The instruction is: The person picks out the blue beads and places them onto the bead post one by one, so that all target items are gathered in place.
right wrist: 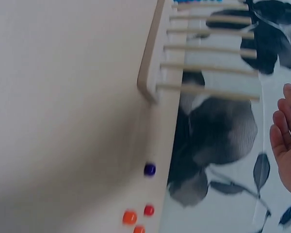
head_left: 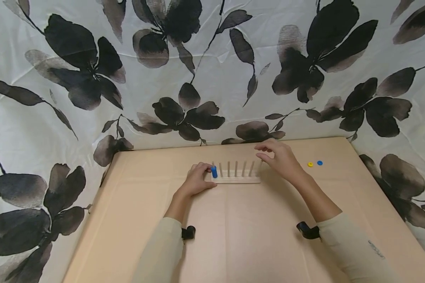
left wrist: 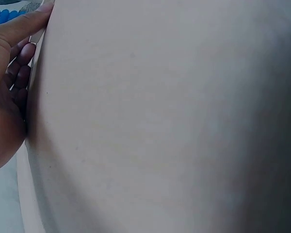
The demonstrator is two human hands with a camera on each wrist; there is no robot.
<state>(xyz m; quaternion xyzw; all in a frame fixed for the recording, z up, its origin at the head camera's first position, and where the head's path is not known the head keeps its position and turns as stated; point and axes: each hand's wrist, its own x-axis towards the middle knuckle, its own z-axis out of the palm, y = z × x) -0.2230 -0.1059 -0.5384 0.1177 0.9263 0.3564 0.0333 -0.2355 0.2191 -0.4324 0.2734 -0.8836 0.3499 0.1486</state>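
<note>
A wooden peg rack [head_left: 237, 181] stands near the back of the table, with a row of thin upright pegs. Blue beads [head_left: 214, 171] are stacked on its leftmost peg; they show at the top left corner in the left wrist view. My left hand [head_left: 197, 179] grips the rack's left end, thumb at the front edge and fingers behind. Above the rack's right end, my right hand [head_left: 278, 157] hovers with loosely bent fingers. Nothing shows between those fingers in the right wrist view, where the hand [right wrist: 288, 141] is partly cut off and the other pegs look bare.
A yellow bead [head_left: 310, 164] and a blue bead [head_left: 320, 162] lie on the table right of my right hand. The right wrist view also shows a dark blue bead [right wrist: 149, 169], a red bead [right wrist: 149, 209] and an orange bead [right wrist: 129, 217]. Flowered cloth [head_left: 233, 78] hangs behind the table.
</note>
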